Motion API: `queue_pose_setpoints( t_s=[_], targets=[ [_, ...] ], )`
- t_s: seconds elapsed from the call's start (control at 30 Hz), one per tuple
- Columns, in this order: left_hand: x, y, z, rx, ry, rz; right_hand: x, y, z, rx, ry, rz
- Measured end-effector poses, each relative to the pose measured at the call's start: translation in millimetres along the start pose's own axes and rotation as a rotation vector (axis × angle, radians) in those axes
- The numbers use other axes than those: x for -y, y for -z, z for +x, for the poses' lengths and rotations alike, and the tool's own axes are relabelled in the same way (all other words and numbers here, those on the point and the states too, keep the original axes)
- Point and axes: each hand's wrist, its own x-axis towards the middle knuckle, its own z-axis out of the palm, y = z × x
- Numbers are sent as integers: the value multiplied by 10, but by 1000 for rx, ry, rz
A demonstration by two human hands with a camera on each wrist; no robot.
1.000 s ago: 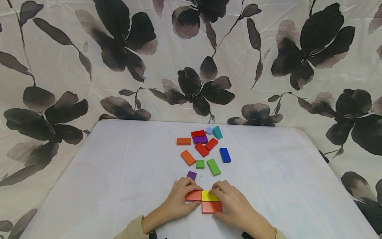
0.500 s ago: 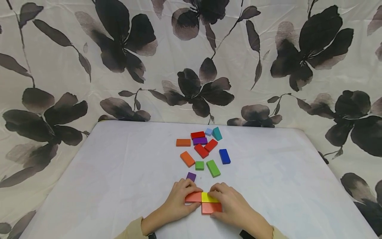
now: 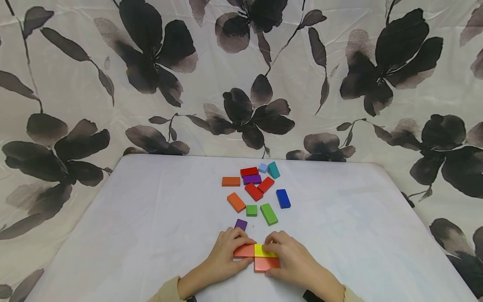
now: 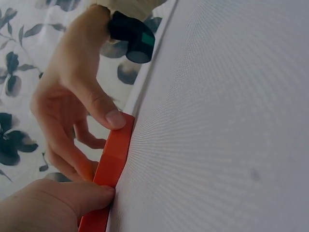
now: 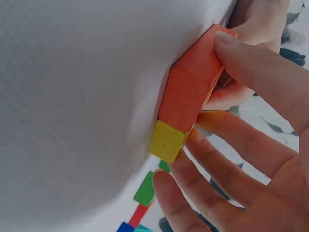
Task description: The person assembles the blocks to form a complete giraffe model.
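In the head view, my left hand (image 3: 226, 253) pinches a flat salmon-coloured wooden block (image 3: 244, 251) between thumb and fingers. A small yellow block (image 3: 259, 251) abuts its right end. A second salmon block (image 3: 266, 264) lies on the near side of the yellow one. Across these two reaches my right hand (image 3: 296, 258), thumb at the second block's near side and fingertips over the yellow block's far side. The right wrist view shows the thumb on the salmon end, with the yellow block (image 5: 166, 141) by the fingers. My left thumb (image 4: 99, 195) presses a block edge in the left wrist view.
Beyond the hands lie loose blocks: a purple one (image 3: 240, 224) near the left fingers, green (image 3: 269, 214), orange (image 3: 236, 202), blue (image 3: 283, 199), red (image 3: 254, 192) and a teal wedge (image 3: 273, 170). The white table (image 3: 170, 209) ends at a floral cloth (image 3: 241, 138).
The scene sits slightly lower in the head view. Both hands keep nearly the same hold, and the three blocks stay together in the same arrangement.
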Motion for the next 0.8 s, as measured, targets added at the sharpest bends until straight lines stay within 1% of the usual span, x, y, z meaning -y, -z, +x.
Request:
queue_pose_setpoints(
  t_s=[0.1, 0.3, 0.67, 0.8],
  targets=[
    [3, 4, 1, 10, 13, -10, -23, -5, 13, 10, -12, 29],
    [0, 12, -3, 24, 24, -21, -49, -1, 22, 41, -48, 126],
    [-3, 11, 0, 18, 24, -21, -94, -2, 32, 54, -73, 216],
    [-4, 13, -4, 24, 27, -33, -105, -4, 30, 53, -75, 230]
  ],
)
